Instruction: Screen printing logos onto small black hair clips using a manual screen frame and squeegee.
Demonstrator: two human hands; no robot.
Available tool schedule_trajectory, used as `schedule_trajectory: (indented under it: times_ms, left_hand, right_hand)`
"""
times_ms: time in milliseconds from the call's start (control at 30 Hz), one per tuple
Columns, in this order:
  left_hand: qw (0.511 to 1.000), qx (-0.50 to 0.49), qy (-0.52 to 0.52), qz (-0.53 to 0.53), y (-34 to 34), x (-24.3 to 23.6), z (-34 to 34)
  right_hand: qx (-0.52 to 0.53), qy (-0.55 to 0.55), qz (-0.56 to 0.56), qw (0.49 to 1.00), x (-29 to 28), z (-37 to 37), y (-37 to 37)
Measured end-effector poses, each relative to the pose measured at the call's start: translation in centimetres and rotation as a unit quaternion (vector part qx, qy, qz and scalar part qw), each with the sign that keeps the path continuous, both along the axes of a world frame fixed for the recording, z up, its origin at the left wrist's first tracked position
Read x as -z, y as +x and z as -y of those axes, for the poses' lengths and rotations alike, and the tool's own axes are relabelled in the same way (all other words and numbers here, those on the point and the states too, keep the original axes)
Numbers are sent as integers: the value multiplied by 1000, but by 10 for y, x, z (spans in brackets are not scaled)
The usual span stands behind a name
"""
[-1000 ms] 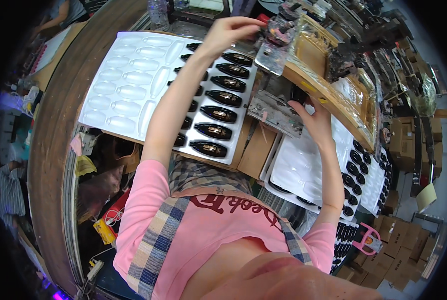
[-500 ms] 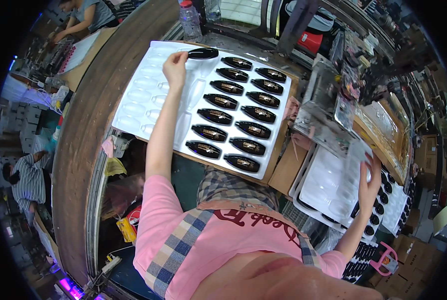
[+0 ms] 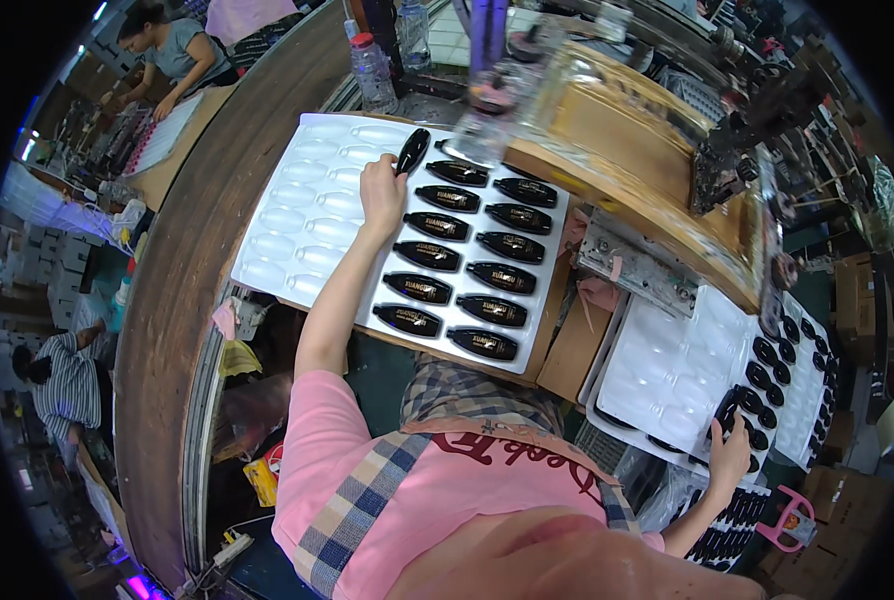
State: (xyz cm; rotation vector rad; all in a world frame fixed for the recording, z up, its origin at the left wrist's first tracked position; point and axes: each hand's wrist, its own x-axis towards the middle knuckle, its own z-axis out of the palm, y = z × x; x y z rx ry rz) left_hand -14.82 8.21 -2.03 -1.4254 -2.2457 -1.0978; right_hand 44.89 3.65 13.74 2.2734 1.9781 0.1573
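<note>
My left hand (image 3: 382, 198) pinches one end of a glossy black tapered tube (image 3: 414, 150) above a white molded tray (image 3: 319, 205). The tray's right part holds two columns of similar black tubes (image 3: 432, 255) with gold print. Its left part shows bare oval hollows. On the right, my right hand (image 3: 729, 455) is open, its thumb and fingers apart at some loose black pieces (image 3: 761, 376) on another tray. A white empty-hollowed tray (image 3: 657, 365) lies beside that hand. Whether its fingertips touch a piece, I cannot tell.
A wood-framed printing screen (image 3: 617, 185) hangs over the large tray's far right corner, above a metal fixture (image 3: 642, 260). A red-capped bottle (image 3: 370, 75) stands behind the tray. Other people work at the far left. A pink stool (image 3: 789, 518) stands at lower right.
My left hand has moved right and nearer, and its tube has tilted more upright. My right hand has come down to the black pieces. The screen frame has swung left over the fixture.
</note>
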Motion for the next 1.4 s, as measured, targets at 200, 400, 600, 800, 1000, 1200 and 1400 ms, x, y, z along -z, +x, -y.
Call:
schedule_trajectory:
  times_ms: [200, 400, 600, 800, 1000, 1200, 1400]
  left_hand:
    - [995, -4, -29, -100, 8, 1, -5]
    - [987, -56, -39, -144, 10, -7, -4]
    - [978, -45, -94, -180, 7, 0, -9]
    - [982, -43, -118, -144, 12, -10, -8]
    - [990, -34, -105, -87, 17, -14, -5]
    - [998, -3, -45, -44, -20, 36, -28]
    - [993, 35, -105, 33, -59, 28, -20]
  right_hand:
    - [14, 24, -72, 997, 13, -4, 12]
    - [-9, 65, -76, 995, 31, -8, 27]
    - [-2, 71, -59, 996, 27, -7, 17]
    - [-2, 107, -80, 991, 23, -5, 14]
    - [-56, 148, -108, 981, 14, -8, -7]
    - [-81, 110, -99, 986, 6, -28, -51]
    - [-240, 177, -89, 950, 14, -46, -65]
